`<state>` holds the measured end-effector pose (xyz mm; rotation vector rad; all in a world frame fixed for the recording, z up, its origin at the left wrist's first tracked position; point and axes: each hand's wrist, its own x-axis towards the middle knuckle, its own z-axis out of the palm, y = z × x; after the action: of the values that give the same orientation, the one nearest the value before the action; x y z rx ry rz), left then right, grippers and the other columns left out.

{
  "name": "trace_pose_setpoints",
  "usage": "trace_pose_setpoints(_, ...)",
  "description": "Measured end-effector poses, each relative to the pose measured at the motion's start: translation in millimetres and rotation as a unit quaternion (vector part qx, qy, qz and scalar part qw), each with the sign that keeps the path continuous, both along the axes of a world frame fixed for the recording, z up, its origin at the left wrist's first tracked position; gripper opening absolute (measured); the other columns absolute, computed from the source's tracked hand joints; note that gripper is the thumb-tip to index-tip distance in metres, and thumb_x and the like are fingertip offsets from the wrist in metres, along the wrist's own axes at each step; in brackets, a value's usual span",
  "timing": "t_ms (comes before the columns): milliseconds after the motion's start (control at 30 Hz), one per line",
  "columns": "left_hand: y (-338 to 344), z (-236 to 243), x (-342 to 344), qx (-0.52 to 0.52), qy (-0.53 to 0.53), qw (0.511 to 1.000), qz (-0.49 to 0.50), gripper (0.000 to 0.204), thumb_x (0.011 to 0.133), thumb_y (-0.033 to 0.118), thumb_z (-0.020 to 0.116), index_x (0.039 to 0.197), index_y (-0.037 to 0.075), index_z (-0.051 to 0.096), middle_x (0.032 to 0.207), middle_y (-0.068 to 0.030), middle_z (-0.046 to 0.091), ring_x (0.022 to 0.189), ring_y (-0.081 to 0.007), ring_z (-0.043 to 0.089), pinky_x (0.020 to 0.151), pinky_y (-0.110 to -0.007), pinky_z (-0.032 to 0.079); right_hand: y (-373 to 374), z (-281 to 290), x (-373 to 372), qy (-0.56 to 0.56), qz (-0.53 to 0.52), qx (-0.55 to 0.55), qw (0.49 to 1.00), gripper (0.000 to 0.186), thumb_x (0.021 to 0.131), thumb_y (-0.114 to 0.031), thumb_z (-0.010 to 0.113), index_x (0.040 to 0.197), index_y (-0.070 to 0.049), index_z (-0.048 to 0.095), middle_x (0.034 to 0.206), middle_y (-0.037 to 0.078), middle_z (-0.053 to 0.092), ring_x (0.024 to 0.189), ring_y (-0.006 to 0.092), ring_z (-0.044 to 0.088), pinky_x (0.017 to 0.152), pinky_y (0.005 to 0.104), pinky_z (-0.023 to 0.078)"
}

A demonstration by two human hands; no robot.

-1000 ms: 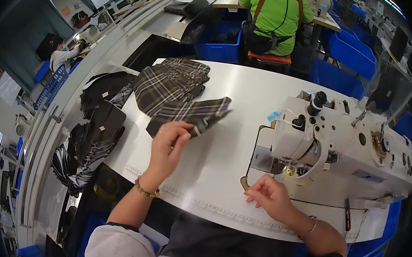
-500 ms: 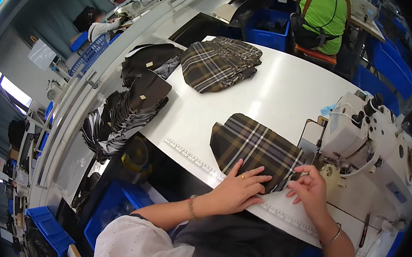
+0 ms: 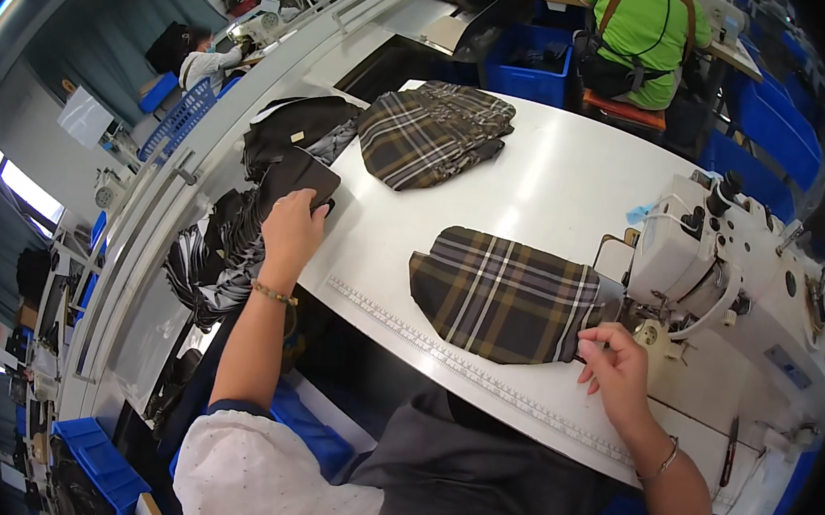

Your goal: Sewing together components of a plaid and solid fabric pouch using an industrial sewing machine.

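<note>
A brown, black and white plaid fabric piece [image 3: 499,297] lies flat on the white table beside the sewing machine. My right hand [image 3: 619,372] is at its near right corner, thumb and forefinger closed on the edge. My left hand [image 3: 292,233] is stretched out to the left, over a stack of dark fabric pieces [image 3: 223,238]. Its curled fingers press together on the top dark piece [image 3: 303,172], near that piece's right edge; the fingertips are partly hidden.
A white sewing machine [image 3: 704,258] stands at the right. Another pile of plaid pieces [image 3: 436,131] lies at the table's far side. A ruler strip [image 3: 443,346] runs along the near edge, and a dark slim tool [image 3: 730,452] lies at right. A person in green [image 3: 646,41] sits beyond.
My left hand has left the plaid piece and moved left to the dark stack. My right hand stays by the plaid piece's corner, and that piece now lies flatter.
</note>
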<state>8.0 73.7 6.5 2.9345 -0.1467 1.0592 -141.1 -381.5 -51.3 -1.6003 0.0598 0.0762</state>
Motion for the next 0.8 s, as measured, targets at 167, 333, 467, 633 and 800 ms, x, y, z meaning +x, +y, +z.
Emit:
trace_pose_setpoints(167,28,10,21,-0.094,0.175,0.971,0.131,0.020,0.087,0.027,0.070,0.096,0.011,0.078,0.087,-0.0124,0.074,0.082,-0.0328,0.071,0.073,-0.042,0.057,-14,-16,2,0.019,0.014,-0.013,1.000,0.028,0.085,0.005,0.072,0.110,-0.001,0.062,0.083,0.001,0.057,0.055,0.0039,0.056,0.044,0.0194,0.044)
trace_pose_setpoints(333,37,10,21,-0.145,0.204,0.963,0.098,0.018,0.085,0.023,0.069,0.093,0.011,0.079,0.086,-0.0137,0.074,0.081,-0.0335,0.071,0.072,-0.042,0.057,0,9,-1,-0.002,-0.034,0.074,0.997,0.044,0.080,0.008,0.074,0.121,0.002,0.059,0.080,0.001,0.060,0.054,0.0025,0.053,0.045,0.0186,0.044)
trace_pose_setpoints(467,34,13,19,-0.064,0.239,0.964,0.100,0.018,0.083,0.021,0.071,0.092,0.007,0.078,0.084,-0.0149,0.073,0.081,-0.0328,0.071,0.071,-0.041,0.056,-11,7,4,0.049,0.067,0.045,0.996,0.050,0.081,0.007,0.075,0.128,0.002,0.057,0.078,0.000,0.061,0.056,0.0013,0.053,0.049,0.0184,0.045)
trace_pose_setpoints(633,50,10,23,-0.107,0.194,0.973,0.070,0.020,0.079,0.022,0.077,0.089,0.004,0.078,0.078,-0.0166,0.072,0.075,-0.0330,0.071,0.068,-0.039,0.055,-18,4,4,0.080,0.092,0.024,0.992,0.043,0.086,0.004,0.072,0.126,0.002,0.056,0.082,0.000,0.063,0.057,0.0013,0.053,0.051,0.0172,0.045)
trace_pose_setpoints(800,58,11,22,-0.250,0.185,0.949,0.052,0.028,0.081,0.026,0.084,0.082,0.000,0.076,0.060,-0.0013,0.063,0.053,-0.0098,0.053,0.050,-0.029,0.041,-5,12,0,0.015,0.069,0.076,0.995,0.059,0.088,0.005,0.068,0.141,-0.005,0.043,0.091,0.002,0.067,0.069,0.0022,0.058,0.059,0.0175,0.046)
